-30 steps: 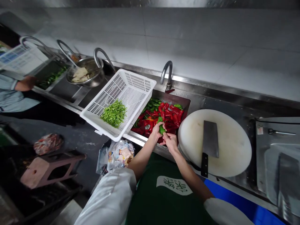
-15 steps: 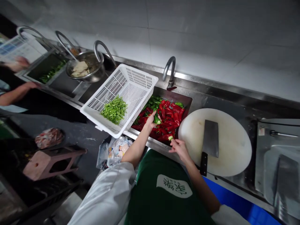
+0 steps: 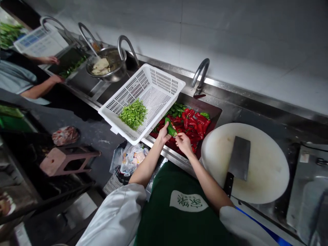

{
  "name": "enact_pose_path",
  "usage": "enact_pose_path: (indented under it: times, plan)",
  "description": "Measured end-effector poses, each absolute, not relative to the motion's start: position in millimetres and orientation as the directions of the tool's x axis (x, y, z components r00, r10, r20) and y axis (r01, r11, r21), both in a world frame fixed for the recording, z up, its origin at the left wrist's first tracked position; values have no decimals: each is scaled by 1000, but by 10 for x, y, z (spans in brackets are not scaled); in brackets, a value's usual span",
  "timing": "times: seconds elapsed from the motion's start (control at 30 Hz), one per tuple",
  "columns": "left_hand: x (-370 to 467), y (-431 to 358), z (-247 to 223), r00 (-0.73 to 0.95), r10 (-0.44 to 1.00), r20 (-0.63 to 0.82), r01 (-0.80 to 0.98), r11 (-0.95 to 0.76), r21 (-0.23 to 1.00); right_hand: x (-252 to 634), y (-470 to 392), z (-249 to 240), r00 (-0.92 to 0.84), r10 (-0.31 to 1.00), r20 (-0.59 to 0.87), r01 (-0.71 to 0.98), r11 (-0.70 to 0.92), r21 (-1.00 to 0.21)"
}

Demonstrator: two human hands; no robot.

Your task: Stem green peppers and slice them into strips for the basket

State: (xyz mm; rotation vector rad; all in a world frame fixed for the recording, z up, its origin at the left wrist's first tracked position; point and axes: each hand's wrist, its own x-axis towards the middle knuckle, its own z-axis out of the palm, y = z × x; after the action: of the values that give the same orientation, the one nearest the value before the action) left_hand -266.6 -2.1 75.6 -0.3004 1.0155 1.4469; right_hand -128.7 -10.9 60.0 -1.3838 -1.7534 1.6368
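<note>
A green pepper (image 3: 171,127) lies in my left hand (image 3: 163,133), whose fingers are wrapped round it. At the pepper's near end, the fingers of my right hand (image 3: 183,143) pinch together on its tip. Both hands are over the front part of a sink (image 3: 214,113) that holds red peppers (image 3: 198,125) and some green peppers (image 3: 176,110). Left of the hands, a white plastic basket (image 3: 164,81) with slotted walls sits over the counter and the sink's edge. Thin cut green strips (image 3: 133,114) are heaped in it.
A round white cutting board (image 3: 269,167) stands to the right, with a cleaver (image 3: 241,159) on it. A faucet (image 3: 203,73) rises behind the sink. Further left are a metal bowl (image 3: 116,73) and a co-worker's hands (image 3: 55,78). A pink stool (image 3: 55,160) stands on the floor.
My right hand has moved up and left from the sink's front edge to the green pepper. The pale piece it held is no longer seen in it. The view has shifted left.
</note>
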Motion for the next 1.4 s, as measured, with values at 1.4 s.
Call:
enact_pose_path:
  times: [1.4]
  plan:
    - [-4226,-3484,1565,-963,-27,-270,-210,-557,803,-3954,-2878,1112,-921,277,274,-43,627,-778]
